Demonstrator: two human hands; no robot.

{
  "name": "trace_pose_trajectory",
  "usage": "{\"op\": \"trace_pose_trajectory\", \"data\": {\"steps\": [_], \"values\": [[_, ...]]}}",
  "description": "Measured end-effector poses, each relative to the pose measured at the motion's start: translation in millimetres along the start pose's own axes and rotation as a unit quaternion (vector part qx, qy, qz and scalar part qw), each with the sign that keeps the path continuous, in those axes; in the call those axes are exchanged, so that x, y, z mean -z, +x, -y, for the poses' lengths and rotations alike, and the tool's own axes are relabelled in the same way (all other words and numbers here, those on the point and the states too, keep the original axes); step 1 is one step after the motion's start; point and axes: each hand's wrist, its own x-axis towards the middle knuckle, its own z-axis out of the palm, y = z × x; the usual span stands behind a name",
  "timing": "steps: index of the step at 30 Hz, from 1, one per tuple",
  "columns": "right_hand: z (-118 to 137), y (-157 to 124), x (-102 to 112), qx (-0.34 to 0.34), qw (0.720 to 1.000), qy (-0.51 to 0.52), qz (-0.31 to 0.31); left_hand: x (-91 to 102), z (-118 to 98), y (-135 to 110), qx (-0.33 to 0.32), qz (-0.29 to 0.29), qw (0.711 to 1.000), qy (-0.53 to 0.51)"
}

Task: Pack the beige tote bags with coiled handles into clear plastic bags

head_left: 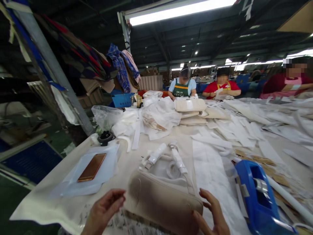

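Note:
A beige handbag (162, 199) lies on the table right in front of me, its strap (177, 158) wrapped in white padding and clear film on the far side. Just off the bag's left end is my left hand (105, 210), fingers bent and thumb a little apart from them, with nothing visible in it. My right hand (212, 212) is at the bag's right end, thumb against its face and the other fingers spread around the corner without a visible firm grip. A roll of clear tape (173, 170) sits behind the bag.
A phone (92, 167) rests on pale sheets to the left, near a dark round object (106, 137). At right stands a blue tape dispenser (255, 195). Beige pieces (193, 105) and white wrapping sheets (234, 130) pile up behind. Several people sit across the table.

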Motion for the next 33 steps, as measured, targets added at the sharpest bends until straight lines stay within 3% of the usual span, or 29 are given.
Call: {"op": "trace_pose_trajectory", "data": {"steps": [1,3,7,11,13,16,19,23,25,27,29,33], "values": [[5,6,1,-0.017,1.0,-0.003,0.017,6.2,-9,10,-0.082,-0.05,0.993,0.072],[13,17,0,-0.045,0.997,-0.003,0.058,6.8,-24,32,-0.185,-0.079,0.963,0.181],[16,30,1,-0.063,0.992,0.005,0.108,-17.7,-42,61,-0.198,0.034,0.948,0.248],[9,45,13,-0.151,0.975,0.027,0.164,-30.4,-45,66,-0.217,0.06,0.945,0.238],[7,57,21,-0.172,0.962,0.016,0.212,-26.7,-44,68,-0.189,0.043,0.958,0.21],[11,80,27,-0.122,0.95,-0.031,0.286,-17.1,-44,79,-0.087,0.034,0.987,0.128],[20,101,26,-0.094,0.927,-0.06,0.358,-10.8,-47,92,-0.018,0.107,0.993,0.05],[34,118,17,-0.182,0.853,-0.026,0.489,-12.8,-48,108,0.017,0.214,0.975,0.056],[38,121,13,-0.192,0.832,-0.012,0.52,-16.5,-47,112,0.032,0.235,0.968,0.087],[38,123,11,-0.152,0.844,-0.02,0.514,-19.1,-49,113,0.038,0.235,0.965,0.111],[33,121,10,-0.077,0.873,-0.056,0.477,-19.0,-55,113,0.028,0.242,0.96,0.137],[16,112,10,0.066,0.908,-0.136,0.391,-13.0,-76,112,-0.024,0.307,0.928,0.209]]}}
